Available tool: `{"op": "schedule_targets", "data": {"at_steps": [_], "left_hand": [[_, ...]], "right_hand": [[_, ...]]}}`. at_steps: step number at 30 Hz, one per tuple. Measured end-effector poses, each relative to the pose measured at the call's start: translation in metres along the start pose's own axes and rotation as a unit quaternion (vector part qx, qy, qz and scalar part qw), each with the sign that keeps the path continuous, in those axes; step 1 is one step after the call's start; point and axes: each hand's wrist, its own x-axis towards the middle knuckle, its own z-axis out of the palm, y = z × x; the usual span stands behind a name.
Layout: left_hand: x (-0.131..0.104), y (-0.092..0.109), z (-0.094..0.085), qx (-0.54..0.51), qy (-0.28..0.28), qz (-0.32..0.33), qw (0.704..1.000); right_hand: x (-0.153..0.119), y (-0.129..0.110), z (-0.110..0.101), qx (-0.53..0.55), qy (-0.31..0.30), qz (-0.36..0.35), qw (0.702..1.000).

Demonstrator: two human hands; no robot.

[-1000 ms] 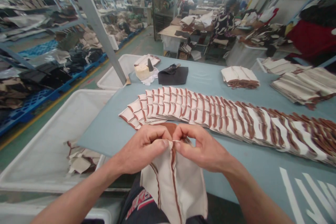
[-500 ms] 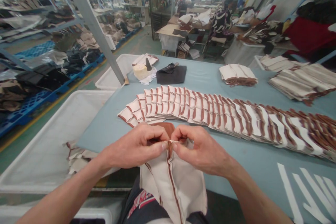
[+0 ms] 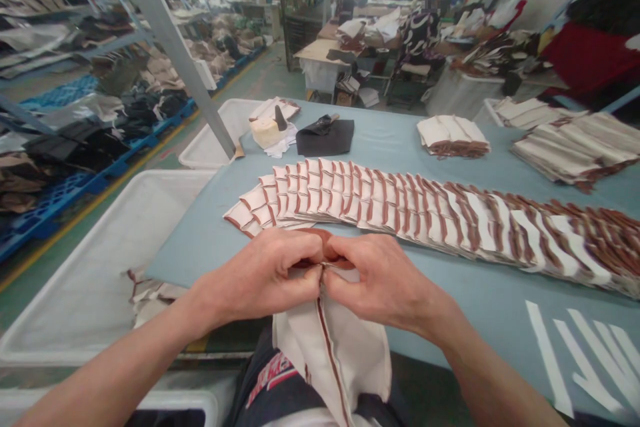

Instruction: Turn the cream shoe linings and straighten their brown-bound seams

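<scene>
A cream fabric piece [image 3: 345, 347] with a dark brown seam down its middle hangs over my lap at the table's near edge. My left hand [image 3: 285, 273] pinches its top beside the seam, fingers closed. On the other side of the seam my right hand [image 3: 367, 277] grips the same piece, thumb and fingers pressed together. The two hands almost touch, and the fabric between the fingertips is mostly hidden. Brown material shows just behind the fingers. Beyond them a long overlapping row of cream pieces with brown edges [image 3: 345, 193] lies across the table.
White strips [image 3: 547, 353] lie on the blue-grey table [image 3: 200, 227] at right. Stacked cream pieces [image 3: 453, 133], a black cloth [image 3: 327, 137] and a yellowish block [image 3: 265, 133] sit farther back. At left are a white bin [image 3: 75, 280] and a slanted metal post [image 3: 170, 47]. People work beyond.
My fingers have curled tighter around the top of the fabric at the seam, and my hands have drawn closer together. The hanging fabric has shifted slightly. The row of pieces stays put.
</scene>
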Motion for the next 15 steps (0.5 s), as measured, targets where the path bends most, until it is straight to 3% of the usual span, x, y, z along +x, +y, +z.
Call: {"op": "schedule_targets", "data": {"at_steps": [7, 12, 15], "left_hand": [[-0.002, -0.007, -0.004, 0.048, -0.026, 0.025, 0.998], [-0.012, -0.019, 0.003, 0.176, 0.012, 0.116, 0.977], [-0.014, -0.023, 0.002, 0.218, 0.003, 0.191, 0.957]], "right_hand": [[0.008, -0.001, -0.001, 0.011, -0.038, 0.013, 0.999], [0.009, 0.002, -0.005, 0.14, -0.048, 0.028, 0.989], [0.008, 0.006, -0.007, 0.269, -0.089, 0.052, 0.958]]}}
